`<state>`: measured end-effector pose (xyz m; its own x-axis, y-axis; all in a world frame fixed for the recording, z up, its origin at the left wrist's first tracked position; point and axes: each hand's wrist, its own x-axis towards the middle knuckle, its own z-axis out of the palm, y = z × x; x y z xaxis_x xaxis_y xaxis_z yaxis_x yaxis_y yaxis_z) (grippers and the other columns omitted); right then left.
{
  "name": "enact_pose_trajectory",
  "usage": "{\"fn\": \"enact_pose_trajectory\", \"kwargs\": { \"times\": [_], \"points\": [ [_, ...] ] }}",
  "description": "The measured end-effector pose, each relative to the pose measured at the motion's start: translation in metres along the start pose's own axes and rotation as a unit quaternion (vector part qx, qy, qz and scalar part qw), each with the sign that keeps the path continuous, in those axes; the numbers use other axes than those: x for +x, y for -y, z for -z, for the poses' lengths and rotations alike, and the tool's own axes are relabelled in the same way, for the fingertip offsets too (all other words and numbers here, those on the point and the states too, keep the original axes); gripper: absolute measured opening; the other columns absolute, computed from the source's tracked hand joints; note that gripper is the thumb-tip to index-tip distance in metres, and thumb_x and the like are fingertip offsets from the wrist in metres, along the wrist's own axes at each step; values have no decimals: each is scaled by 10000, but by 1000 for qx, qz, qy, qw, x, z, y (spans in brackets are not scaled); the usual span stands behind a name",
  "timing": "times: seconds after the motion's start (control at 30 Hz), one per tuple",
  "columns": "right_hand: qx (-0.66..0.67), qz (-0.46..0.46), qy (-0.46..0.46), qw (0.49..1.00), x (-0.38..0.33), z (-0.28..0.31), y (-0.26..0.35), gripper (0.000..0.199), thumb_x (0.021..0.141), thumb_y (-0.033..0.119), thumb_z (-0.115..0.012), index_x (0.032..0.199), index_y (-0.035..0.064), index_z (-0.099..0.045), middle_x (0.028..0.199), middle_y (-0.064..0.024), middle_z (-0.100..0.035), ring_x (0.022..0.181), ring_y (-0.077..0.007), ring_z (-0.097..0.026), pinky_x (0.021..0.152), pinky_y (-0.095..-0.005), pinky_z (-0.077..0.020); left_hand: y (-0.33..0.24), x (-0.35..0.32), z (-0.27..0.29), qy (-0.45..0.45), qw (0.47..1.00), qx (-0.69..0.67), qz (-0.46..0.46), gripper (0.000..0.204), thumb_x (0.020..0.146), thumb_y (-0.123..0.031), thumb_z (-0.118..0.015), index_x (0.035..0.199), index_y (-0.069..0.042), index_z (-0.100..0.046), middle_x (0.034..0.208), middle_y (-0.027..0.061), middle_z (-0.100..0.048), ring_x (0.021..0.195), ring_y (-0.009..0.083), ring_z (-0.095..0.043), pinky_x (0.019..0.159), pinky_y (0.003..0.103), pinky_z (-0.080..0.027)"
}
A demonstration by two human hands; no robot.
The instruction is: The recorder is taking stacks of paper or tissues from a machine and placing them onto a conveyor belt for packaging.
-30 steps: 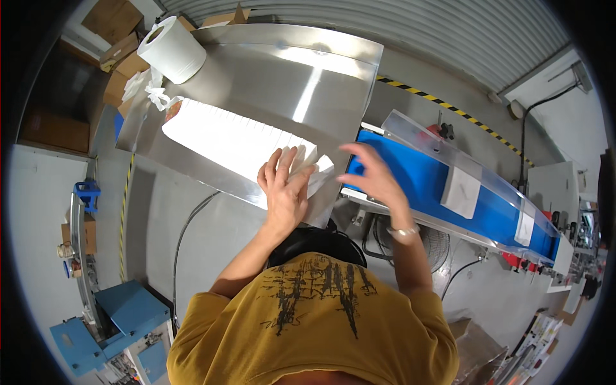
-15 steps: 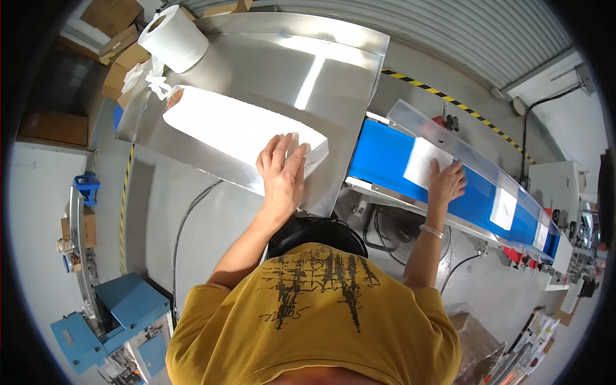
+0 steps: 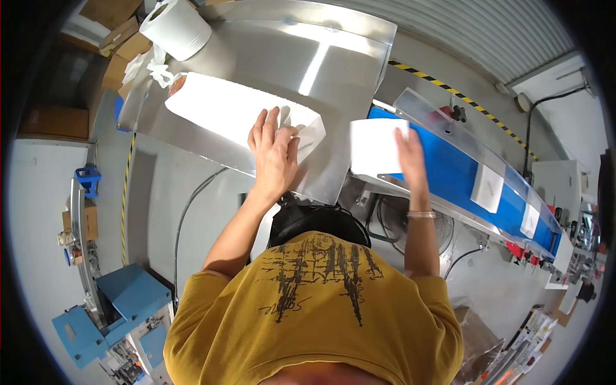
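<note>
A long row of white sheets or packets (image 3: 234,110), packed face to face, lies on the steel table (image 3: 256,58). At its right end is my left hand (image 3: 274,151), fingers apart, with the fingertips at the last pieces. My right hand (image 3: 414,157), a little blurred and with a bracelet at the wrist, grips a white square packet (image 3: 375,146) by its right edge. That packet is above the gap between the table and the near end of the blue conveyor belt (image 3: 439,154). Farther down the belt lie a white packet (image 3: 487,188) and another white packet (image 3: 530,219).
A big white paper roll (image 3: 176,31) stands at the table's far left corner, crumpled white wrap (image 3: 160,69) beside it. A clear guard (image 3: 462,131) runs along the belt's far side. Below the belt is a round fan (image 3: 430,224). Cardboard boxes (image 3: 125,61) are stacked at the left.
My right hand has lifted the nearest packet off the belt and moved it left toward the table. The other packets on the belt have shifted toward me. My left hand has moved slightly up.
</note>
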<state>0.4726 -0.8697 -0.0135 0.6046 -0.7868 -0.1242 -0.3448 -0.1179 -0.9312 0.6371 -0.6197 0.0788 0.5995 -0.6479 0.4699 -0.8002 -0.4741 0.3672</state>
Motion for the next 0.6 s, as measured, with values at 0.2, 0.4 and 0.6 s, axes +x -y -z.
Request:
{"fn": "enact_pose_trajectory", "kwargs": {
  "times": [0.2,0.4,0.6],
  "points": [
    [-500,-28,-315,806,-5,69,-35,507,864,443,-640,1076,-13,-571,1060,-189,-620,959,-376,-577,811,-456,-479,3,-8,-2,-10,1000,-8,15,263,792,-11,-678,1051,-57,-680,1345,164,-501,1252,399,-428,1008,480,-364],
    [-162,270,98,944,-17,-16,78,518,715,153,-788,1188,129,-578,1183,-131,-581,1117,-315,-541,927,-398,-454,7,-14,-3,-14,999,37,-37,289,795,-33,-690,1071,-117,-702,1347,122,-512,1265,373,-423,1028,481,-318],
    [-63,318,314,892,9,-78,81,489,797,151,-739,1230,63,-530,1219,-77,-554,1082,-216,-546,895,-327,-464,1,-3,15,7,998,-40,-50,285,779,-11,-661,1044,-111,-695,1346,167,-496,1283,425,-388,1047,544,-251]
  ]
}}
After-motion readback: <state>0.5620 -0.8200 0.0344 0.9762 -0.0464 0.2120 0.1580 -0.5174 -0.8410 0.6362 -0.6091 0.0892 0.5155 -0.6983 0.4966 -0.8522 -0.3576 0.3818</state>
